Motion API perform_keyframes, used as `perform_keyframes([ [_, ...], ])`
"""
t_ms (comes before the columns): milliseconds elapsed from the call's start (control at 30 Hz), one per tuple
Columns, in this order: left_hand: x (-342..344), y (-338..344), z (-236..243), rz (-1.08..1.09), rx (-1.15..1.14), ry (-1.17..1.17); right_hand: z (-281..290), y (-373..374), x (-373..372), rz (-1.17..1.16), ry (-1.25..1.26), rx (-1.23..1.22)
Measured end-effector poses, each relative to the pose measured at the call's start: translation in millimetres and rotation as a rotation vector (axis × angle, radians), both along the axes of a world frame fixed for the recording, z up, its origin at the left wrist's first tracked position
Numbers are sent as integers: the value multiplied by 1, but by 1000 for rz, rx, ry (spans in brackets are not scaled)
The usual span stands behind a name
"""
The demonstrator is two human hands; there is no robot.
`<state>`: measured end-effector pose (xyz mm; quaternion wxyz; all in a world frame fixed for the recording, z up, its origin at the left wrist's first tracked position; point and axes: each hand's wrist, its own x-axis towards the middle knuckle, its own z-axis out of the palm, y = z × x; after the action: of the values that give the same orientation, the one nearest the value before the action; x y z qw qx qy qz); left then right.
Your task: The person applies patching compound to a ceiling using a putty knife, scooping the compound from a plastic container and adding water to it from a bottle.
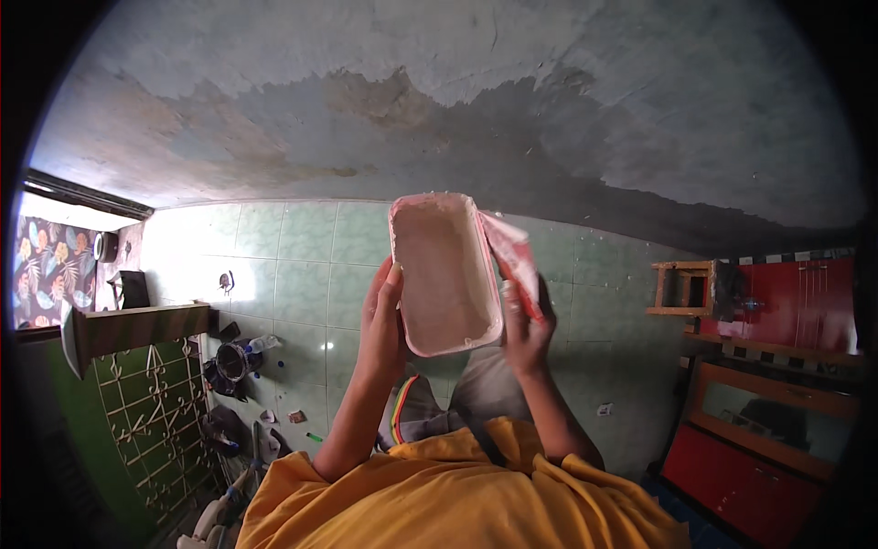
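Observation:
A shallow rectangular pinkish tub [457,347] with rounded corners is held up in front of my body, tipped so its inside faces me. White paste is smeared along its rim, and a dull pinkish-grey layer covers its inside. My left hand [382,306] grips the tub's left side, thumb over the edge. At the right side, my right hand [528,329] is closed on a flat red scraper [518,263] coated with white paste; its fingers are close against the tub's wall.
Ahead rises a grey wall [439,137] with a darker, ragged-edged patch. Green tiles [302,284] cover the floor. At left are a metal grille [151,412], a dark bucket [236,362] and scattered items. At right stand a wooden stool [681,287] and a red cabinet [745,485].

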<state>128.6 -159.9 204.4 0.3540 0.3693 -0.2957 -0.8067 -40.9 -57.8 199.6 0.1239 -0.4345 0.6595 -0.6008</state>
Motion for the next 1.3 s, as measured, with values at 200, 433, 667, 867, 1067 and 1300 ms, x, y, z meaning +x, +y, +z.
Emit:
perform_keyframes([
  [200, -8, 23, 59, 37, -4, 98, 18, 3, -25, 203, 36, -48],
  [433, 15, 30, 94, 1, -46, 104, 27, -15, -3, 153, 77, -140],
  [667, 81, -16, 134, -134, -194, 165, 0, -44, 33, 6, -380, 57],
  [867, 116, -82, 141, -211, -352, -50, 109, -48, 27, -156, -169, -136],
  [1067, 108, -113, 160, -372, -609, -316, 191, -26, 16, -65, 165, 209],
  [1300, 66, -110, 178, -374, -765, -423, 219, -25, -32, 49, 437, 313],
])
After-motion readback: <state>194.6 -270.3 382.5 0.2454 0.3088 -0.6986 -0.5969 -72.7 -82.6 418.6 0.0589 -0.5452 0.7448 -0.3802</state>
